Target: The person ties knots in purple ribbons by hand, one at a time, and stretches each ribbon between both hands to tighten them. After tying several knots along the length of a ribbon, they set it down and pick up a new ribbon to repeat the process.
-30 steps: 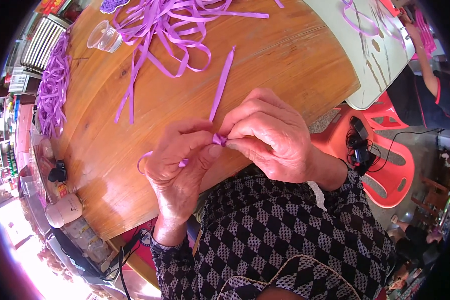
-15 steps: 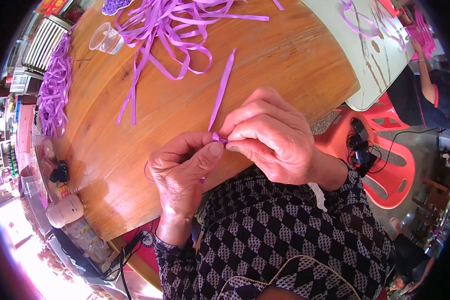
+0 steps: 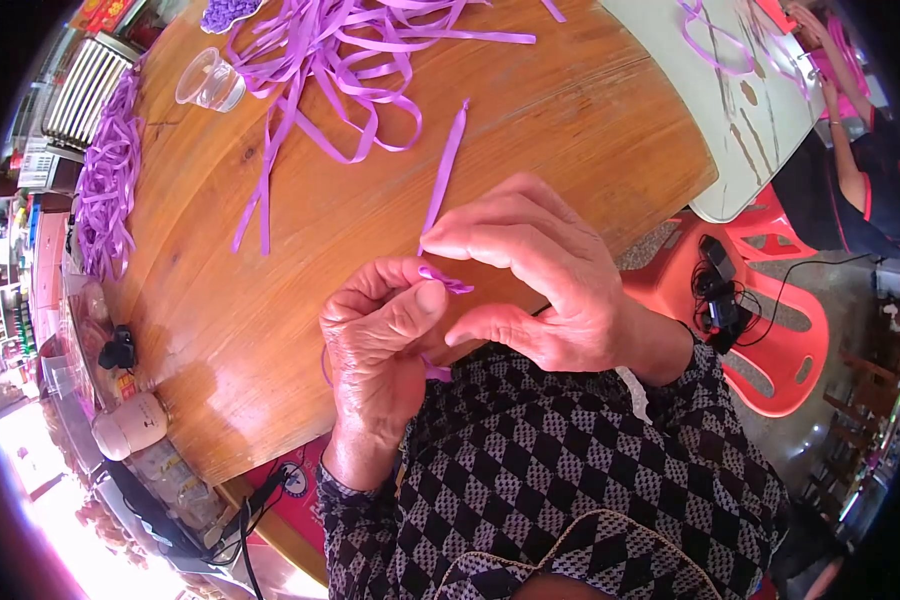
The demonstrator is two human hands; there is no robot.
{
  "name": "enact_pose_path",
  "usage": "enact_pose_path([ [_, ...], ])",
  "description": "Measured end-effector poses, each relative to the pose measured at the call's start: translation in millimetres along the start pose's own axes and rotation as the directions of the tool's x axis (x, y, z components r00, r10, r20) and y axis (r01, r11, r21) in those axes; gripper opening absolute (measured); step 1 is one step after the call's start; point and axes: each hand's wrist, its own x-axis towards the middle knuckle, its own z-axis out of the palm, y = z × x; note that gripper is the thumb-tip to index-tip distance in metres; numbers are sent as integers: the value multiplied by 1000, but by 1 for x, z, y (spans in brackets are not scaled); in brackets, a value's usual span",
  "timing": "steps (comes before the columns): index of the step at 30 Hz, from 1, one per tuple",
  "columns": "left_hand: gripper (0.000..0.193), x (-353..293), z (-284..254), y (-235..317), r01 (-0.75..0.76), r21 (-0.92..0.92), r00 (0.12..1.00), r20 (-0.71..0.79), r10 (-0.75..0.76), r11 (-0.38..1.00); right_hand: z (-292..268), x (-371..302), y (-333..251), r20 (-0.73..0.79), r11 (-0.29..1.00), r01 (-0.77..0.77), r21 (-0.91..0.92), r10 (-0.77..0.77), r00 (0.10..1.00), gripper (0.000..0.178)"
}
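Between thumb and forefinger, my left hand [image 3: 385,325] pinches a purple ribbon [image 3: 454,284]; its small folded end sticks out past the fingertips. More of the ribbon hangs below that hand, beside the wrist. My right hand [image 3: 530,275] is just to the right, thumb and fingers spread apart with nothing between them. Beyond the hands, a short separate strip of purple ribbon [image 3: 447,165] lies on the wooden table [image 3: 550,120]. A loose tangle of long purple ribbons [image 3: 345,70] covers the table's far side.
A clear plastic cup [image 3: 210,82] stands at the far left near small purple pieces [image 3: 230,12]. Bundled purple ribbon [image 3: 110,185] lines the left edge. To the right are a red plastic stool [image 3: 785,340] with black cables, a white tabletop [image 3: 740,110] and another person's arm [image 3: 842,130].
My right hand has let go of the ribbon end and opened. My left hand, keeping its pinch, has shifted slightly right. The other person's arms have moved at the far right.
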Motion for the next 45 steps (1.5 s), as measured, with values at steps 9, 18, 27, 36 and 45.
enact_pose_path([
  [9,16,3,-2,3,111,13,992,59,-112,994,0,-2,2,41,1000,-1,-3,1,999,36],
  [18,15,-5,-7,8,-10,273,1000,28,3,962,-8,-1,6,71,990,-75,120,67,995,23],
  [27,14,-16,-3,16,3,423,1000,-22,7,906,-9,-6,4,121,906,-251,340,222,967,16],
  [36,23,-18,4,21,-75,566,997,29,71,821,-4,-5,1,139,968,-129,216,100,985,18],
  [45,26,-9,0,11,163,204,980,77,-182,965,-7,-4,3,76,1000,-16,0,15,997,24],
])
